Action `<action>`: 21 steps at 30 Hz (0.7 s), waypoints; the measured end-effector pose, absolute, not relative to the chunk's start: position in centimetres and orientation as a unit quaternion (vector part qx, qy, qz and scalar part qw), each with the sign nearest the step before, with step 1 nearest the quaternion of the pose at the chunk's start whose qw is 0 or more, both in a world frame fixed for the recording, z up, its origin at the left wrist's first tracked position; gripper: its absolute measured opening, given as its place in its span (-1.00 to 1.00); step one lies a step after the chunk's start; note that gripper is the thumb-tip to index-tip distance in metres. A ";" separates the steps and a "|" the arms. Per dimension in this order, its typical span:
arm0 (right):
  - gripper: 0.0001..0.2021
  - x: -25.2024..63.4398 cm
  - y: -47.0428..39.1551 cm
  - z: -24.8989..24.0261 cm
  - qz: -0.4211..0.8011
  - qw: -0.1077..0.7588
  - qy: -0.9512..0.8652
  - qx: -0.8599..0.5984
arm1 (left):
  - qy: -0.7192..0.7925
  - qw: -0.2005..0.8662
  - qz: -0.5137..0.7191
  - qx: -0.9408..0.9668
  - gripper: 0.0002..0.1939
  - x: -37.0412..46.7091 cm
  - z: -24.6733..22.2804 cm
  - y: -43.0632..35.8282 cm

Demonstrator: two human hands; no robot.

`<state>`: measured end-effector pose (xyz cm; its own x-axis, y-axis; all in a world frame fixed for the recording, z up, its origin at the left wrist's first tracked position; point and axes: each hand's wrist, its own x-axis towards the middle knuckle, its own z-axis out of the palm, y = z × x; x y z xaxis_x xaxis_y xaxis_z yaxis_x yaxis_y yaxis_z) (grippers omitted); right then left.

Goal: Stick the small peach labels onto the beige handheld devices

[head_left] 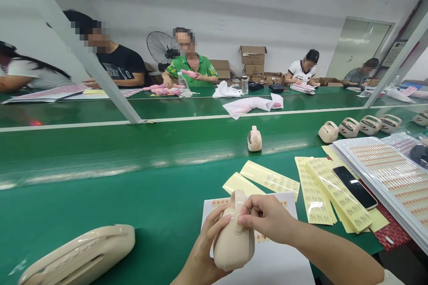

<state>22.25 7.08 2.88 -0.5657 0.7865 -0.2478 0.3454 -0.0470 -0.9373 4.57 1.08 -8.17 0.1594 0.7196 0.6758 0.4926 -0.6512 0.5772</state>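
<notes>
A cream plastic housing with a loop handle [234, 245] is tilted above a white sticker sheet [281, 262]. My left hand [209, 242] wraps around its left side and underside, holding it. The thumb and forefinger of my right hand [264, 218] are pinched against the oval part at the base of the handle; whatever may be between them is too small to make out. Rows of small orange stickers show on the sheet behind and beside the housing. Another cream housing [83, 254] lies on the green table at the lower left.
Yellow label strips [314, 191], a black phone [355, 188] and stacked sticker sheets [391, 173] lie at the right. Several cream housings, one alone [254, 139], stand on the green belt [187, 142]. A slanted post [83, 53] rises at the left; people sit across.
</notes>
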 end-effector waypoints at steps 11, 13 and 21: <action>-0.89 22.2 6.5 1.9 0.541 0.219 -0.701 -0.411 | 0.396 0.072 0.524 0.750 -0.27 5.0 -7.5 1.1; -0.90 22.4 6.6 2.3 0.507 0.199 -0.734 -0.406 | 0.406 0.080 0.506 0.756 -0.24 5.0 -7.1 0.8; -0.45 23.0 8.4 3.3 0.502 0.103 -0.730 -0.452 | 0.384 0.097 0.500 0.770 -0.13 5.0 -6.5 0.6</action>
<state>22.98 8.39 3.27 -0.5707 0.7628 -0.3040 0.5565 0.0871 -0.8262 4.97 0.60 -6.53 0.2059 0.6891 0.6948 0.4944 -0.6860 0.5338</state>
